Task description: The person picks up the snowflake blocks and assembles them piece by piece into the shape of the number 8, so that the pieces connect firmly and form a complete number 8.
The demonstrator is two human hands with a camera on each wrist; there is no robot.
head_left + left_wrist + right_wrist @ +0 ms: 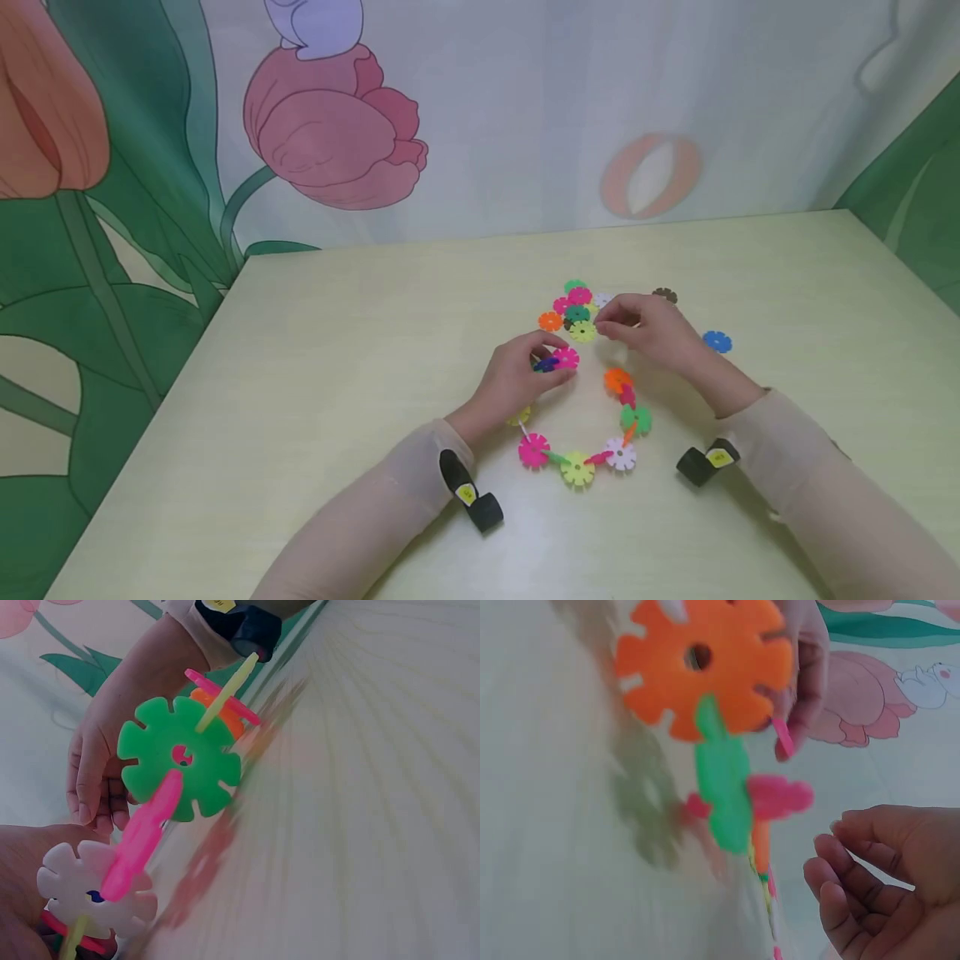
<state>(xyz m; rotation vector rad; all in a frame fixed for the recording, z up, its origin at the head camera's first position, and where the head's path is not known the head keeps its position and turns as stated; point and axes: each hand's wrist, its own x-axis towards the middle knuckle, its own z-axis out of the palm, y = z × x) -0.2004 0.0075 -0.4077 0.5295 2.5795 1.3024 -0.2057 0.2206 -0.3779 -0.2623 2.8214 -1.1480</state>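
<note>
In the head view my left hand (513, 375) pinches a pink notched plastic disc (567, 358) at one end of a chain of interlocked discs, a dark blue disc (546, 365) beside it. The chain curves over the table through a pink disc (534, 451), a yellow disc (578, 470), a white disc (621, 455) and a green disc (636, 420) to an orange disc (618, 381). My right hand (652, 333) is at the loose pile, fingertips beside a yellow disc (582, 332). In the right wrist view its fingers (855, 877) are loosely bent with nothing between them.
The loose pile holds several discs, among them an orange disc (551, 322) and a dark green disc (577, 314). Apart from it lie a brown disc (664, 295) and a blue disc (717, 342). A printed curtain (510, 125) hangs behind the table (337, 350).
</note>
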